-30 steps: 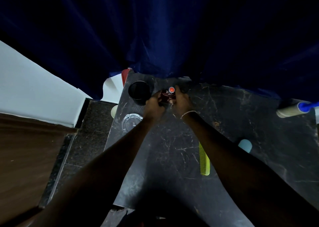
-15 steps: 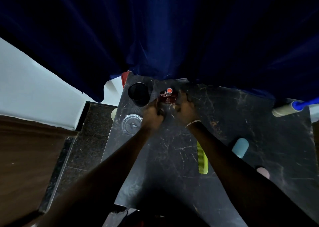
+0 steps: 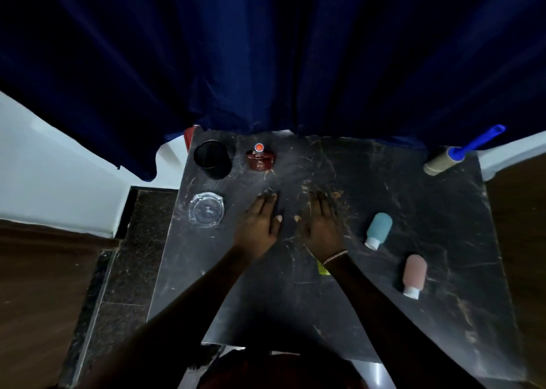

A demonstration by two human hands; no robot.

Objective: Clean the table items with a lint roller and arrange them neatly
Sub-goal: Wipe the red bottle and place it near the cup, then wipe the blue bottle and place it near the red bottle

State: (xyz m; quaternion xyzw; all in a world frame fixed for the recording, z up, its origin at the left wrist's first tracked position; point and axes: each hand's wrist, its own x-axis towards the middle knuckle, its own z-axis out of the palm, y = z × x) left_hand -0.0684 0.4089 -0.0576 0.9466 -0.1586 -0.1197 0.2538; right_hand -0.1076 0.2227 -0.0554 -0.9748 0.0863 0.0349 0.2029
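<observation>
Withdrawn from the perfume bottle [image 3: 260,159], left hand [image 3: 257,226] and right hand [image 3: 322,226] lie spread, empty.

On the table [image 3: 384,187], a cup [image 3: 213,159] stands far left with a perfume bottle [image 3: 260,158] beside it; an ashtray [image 3: 206,209] sits nearer. Two bottles [image 3: 379,230] [image 3: 414,274] lie right; a lint roller [image 3: 461,153] seemingly overhangs the far-right corner.

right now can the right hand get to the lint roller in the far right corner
Probably yes. The right hand is open and empty, and the bare table lies between it and the lint roller. The blue bottle sits nearer and off that line.
</observation>
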